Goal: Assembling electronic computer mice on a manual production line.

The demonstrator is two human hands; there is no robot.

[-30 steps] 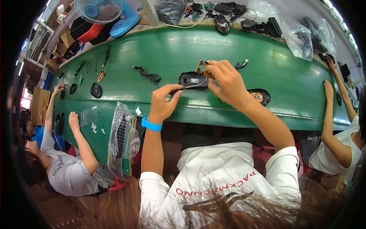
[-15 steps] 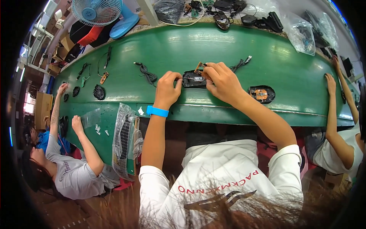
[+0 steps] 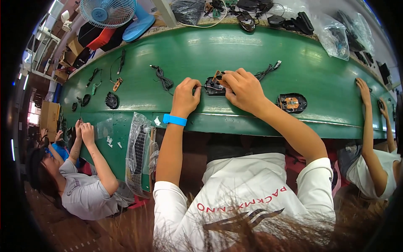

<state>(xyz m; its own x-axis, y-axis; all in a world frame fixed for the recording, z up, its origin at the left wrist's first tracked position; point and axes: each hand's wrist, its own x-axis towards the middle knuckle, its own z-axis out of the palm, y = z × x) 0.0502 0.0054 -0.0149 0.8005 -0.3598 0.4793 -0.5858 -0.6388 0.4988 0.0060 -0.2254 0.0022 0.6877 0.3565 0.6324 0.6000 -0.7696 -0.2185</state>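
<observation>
A black mouse base (image 3: 213, 90) lies on the green bench in front of me, its inside facing up. My right hand (image 3: 244, 90) is closed on a small brown circuit board (image 3: 217, 77), held tilted over the base. Its fingers hide part of the board and the base's right side. On the left, my left hand (image 3: 186, 97) pinches the black mouse cable (image 3: 203, 86) where it enters the base. A coiled black cable (image 3: 162, 79) lies beyond that hand. Near my right forearm sits another opened mouse (image 3: 291, 103) with a brown board inside.
The green bench (image 3: 184, 50) curves across the view. More cables, boards and mouse shells (image 3: 111, 101) lie at left, near a co-worker's hands (image 3: 86, 132). A wrapped keyboard (image 3: 138, 151) is by my left arm. Another person's hand (image 3: 363, 90) is at right. A blue fan (image 3: 107, 12) stands behind.
My right hand has tipped the board lower over the mouse base, and the base has shifted slightly right. The cable now stretches between base and left hand. The left co-worker's hands have come together.
</observation>
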